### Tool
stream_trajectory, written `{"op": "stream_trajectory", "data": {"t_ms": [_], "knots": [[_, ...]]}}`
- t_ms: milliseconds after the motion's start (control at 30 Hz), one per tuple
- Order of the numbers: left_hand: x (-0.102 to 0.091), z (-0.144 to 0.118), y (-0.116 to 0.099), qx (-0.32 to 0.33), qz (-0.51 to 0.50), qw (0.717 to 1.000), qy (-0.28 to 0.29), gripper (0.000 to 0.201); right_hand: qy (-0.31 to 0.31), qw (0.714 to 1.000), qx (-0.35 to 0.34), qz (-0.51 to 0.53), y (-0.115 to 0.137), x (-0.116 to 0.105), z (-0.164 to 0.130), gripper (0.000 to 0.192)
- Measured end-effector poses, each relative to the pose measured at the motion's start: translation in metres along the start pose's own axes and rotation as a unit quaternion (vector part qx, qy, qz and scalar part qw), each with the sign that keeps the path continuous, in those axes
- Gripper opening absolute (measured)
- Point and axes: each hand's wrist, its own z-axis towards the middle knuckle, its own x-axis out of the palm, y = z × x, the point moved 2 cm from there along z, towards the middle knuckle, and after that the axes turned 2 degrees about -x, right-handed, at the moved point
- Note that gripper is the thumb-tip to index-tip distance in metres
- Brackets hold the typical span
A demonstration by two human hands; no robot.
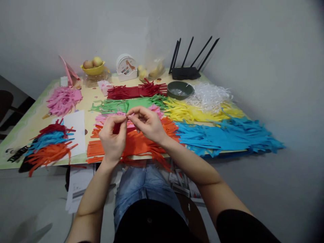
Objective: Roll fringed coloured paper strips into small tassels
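My left hand (112,136) and my right hand (146,123) meet over the near edge of the table (25,125). Both pinch one dark red paper strip (116,128) between fingertips; it hangs down along my left palm. Under the hands lie orange paper strips (136,143) and pink strips (103,118). Behind them lie green strips (113,105) and dark red strips (134,91).
Yellow strips (194,113), blue strips (227,136) and white shreds (210,94) cover the right side. A green bowl (180,89), a router (186,72), a fruit bowl (93,69) stand at the back. Left: a pink pile (63,99), white paper (76,128), a mixed pile (49,145).
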Motion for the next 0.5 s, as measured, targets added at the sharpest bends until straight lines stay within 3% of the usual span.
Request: {"op": "stream_trajectory", "data": {"t_ms": [167, 300, 400, 500], "knots": [[0.002, 0.0, 0.004, -0.069, -0.097, 0.992, 0.03, 0.004, -0.01, 1.0, 0.016, 0.001, -0.001, 0.003, -0.005, 0.037], [0.002, -0.005, 0.003, -0.042, -0.097, 0.994, -0.012, 0.002, -0.032, 0.999, -0.01, -0.038, 0.002, 0.005, -0.007, 0.03], [0.001, -0.008, 0.006, -0.061, -0.088, 0.994, -0.02, 0.005, -0.003, 1.0, 0.025, 0.016, 0.001, 0.002, -0.004, 0.033], [-0.002, -0.007, 0.015, -0.151, -0.129, 0.98, 0.027, 0.017, 0.055, 0.995, 0.064, 0.058, 0.001, -0.003, -0.001, 0.037]]}}
